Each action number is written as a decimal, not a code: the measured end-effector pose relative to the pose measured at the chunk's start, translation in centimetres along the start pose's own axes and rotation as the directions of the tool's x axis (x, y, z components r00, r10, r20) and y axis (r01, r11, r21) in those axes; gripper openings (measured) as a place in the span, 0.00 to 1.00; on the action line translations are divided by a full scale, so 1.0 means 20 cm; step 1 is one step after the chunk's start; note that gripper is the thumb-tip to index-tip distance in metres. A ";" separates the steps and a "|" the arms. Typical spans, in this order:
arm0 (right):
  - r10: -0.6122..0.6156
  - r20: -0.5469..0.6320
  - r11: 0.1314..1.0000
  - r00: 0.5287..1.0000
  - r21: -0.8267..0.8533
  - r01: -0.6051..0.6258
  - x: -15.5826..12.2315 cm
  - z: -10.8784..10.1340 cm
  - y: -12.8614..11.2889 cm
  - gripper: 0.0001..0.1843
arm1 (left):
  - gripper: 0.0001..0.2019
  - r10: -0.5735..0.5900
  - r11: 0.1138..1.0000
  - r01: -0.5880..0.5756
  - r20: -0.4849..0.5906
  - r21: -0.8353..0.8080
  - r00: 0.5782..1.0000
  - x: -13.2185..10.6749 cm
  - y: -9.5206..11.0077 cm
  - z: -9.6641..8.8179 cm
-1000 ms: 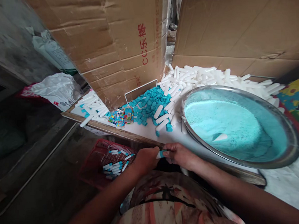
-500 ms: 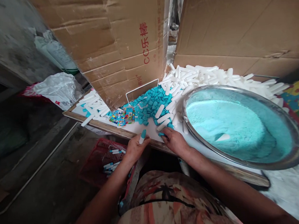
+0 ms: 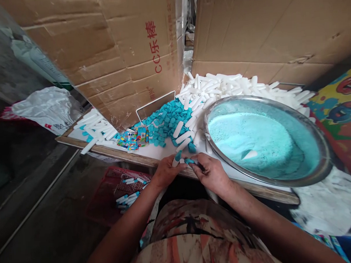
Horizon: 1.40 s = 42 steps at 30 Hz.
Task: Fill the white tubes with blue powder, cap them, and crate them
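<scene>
My left hand (image 3: pixel 166 172) is closed round a small white plastic tube with a blue cap (image 3: pixel 177 159), held upright above the table's front edge. Beside it, a white tube end (image 3: pixel 182 161) shows between the hands. My right hand (image 3: pixel 211 172) pinches a blue cap (image 3: pixel 189 161) against this white end; whether the cap is seated on it I cannot tell. Just beyond the hands lies a heap of loose blue caps (image 3: pixel 163 122). White tubes (image 3: pixel 184 137) lie at its right side, and a larger pile of white tubes (image 3: pixel 226 84) stretches behind.
A wide metal bowl (image 3: pixel 269 181) of pale turquoise powder, with a white scoop-like piece (image 3: pixel 249 154) in it, stands at right. Colourful wrappers (image 3: pixel 133 138) lie left of the caps. Cardboard (image 3: pixel 116 52) rises behind. Below, a red basket (image 3: pixel 101 196) contains capped tubes.
My hands have come together. The right hand has brought its blue cap up to the white end beside the left hand's capped tube. The camera view has shifted right.
</scene>
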State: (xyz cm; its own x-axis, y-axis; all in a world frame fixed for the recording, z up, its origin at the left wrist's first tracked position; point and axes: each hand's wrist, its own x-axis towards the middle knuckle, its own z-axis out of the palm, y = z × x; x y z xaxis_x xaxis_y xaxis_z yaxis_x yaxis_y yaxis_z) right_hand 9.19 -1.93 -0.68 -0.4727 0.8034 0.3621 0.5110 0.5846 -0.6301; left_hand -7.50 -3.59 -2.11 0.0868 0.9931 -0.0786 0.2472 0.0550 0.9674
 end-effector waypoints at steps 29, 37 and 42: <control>0.473 0.523 0.296 0.710 0.664 -0.686 0.01 -0.16 -0.03 0.18 | 0.11 -0.033 0.449 -0.265 0.312 0.853 0.949 -0.04 0.11 0.02; 0.510 0.551 0.187 0.660 0.678 -0.711 -0.02 -0.05 -0.05 0.18 | 0.11 -0.062 0.462 -0.220 0.279 0.859 0.958 -0.07 0.06 0.07; 0.470 0.593 0.275 0.654 0.605 -0.747 -0.01 0.04 -0.05 0.19 | 0.11 -0.088 0.480 -0.133 0.199 0.867 0.976 -0.11 0.03 0.08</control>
State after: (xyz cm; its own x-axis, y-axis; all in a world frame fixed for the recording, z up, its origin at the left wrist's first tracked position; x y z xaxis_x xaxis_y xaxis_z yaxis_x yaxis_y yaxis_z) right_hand 8.14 -2.72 -0.66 -0.4947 0.7329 -0.4671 0.0597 -0.5075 -0.8596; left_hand -6.00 -5.94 -1.83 0.2546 0.9440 -0.2098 0.9440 -0.1955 0.2659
